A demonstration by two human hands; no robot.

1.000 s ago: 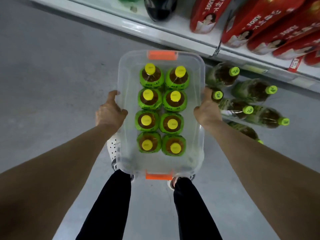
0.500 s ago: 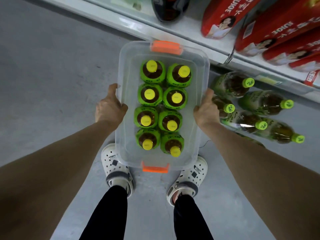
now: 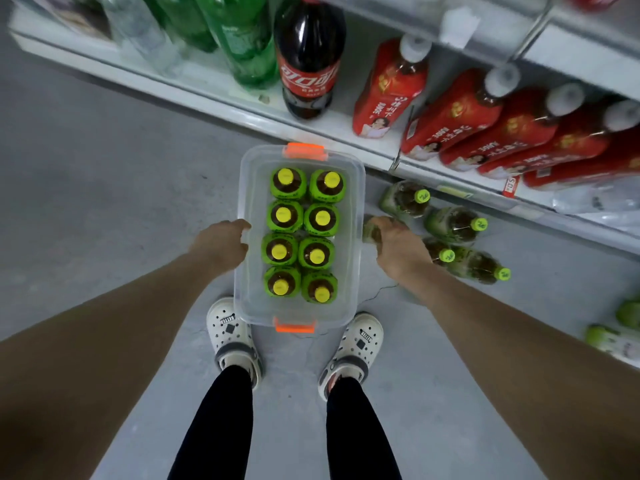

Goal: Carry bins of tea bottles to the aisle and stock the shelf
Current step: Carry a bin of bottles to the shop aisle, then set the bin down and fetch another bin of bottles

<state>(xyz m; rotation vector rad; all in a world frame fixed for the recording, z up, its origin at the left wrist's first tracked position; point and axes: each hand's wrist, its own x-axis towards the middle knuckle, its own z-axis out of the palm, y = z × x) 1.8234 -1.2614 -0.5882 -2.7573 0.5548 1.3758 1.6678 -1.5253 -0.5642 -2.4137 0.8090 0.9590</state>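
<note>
A person is setting a clear bin [image 3: 249, 306] of eight yellow-capped tea bottles [image 3: 282, 216] down in the aisle. Half a second ago the bin was hanging above the white clogs [image 3: 230, 330] with both hands clamped on its long sides. Now it is sitting lower, apparently on the concrete floor just ahead of the clogs, and the grip is coming off.

The left hand [image 3: 221, 244] is still lying against the bin's left rim with its fingers curled, and it is unclear whether it is still gripping. The right hand [image 3: 398, 247] is drawing away from the bin's right rim, fingers loosely bent and holding nothing.

The view is also lifting, so the bottom shelf [image 3: 214, 98] beyond the bin's far end is showing a cola bottle [image 3: 308, 64] and red juice bottles [image 3: 460, 112] in full. More loose tea bottles [image 3: 453, 225] are lying on the floor to the right of the bin.

The carrying looks finished, and the shelf stocking is likely starting next.
</note>
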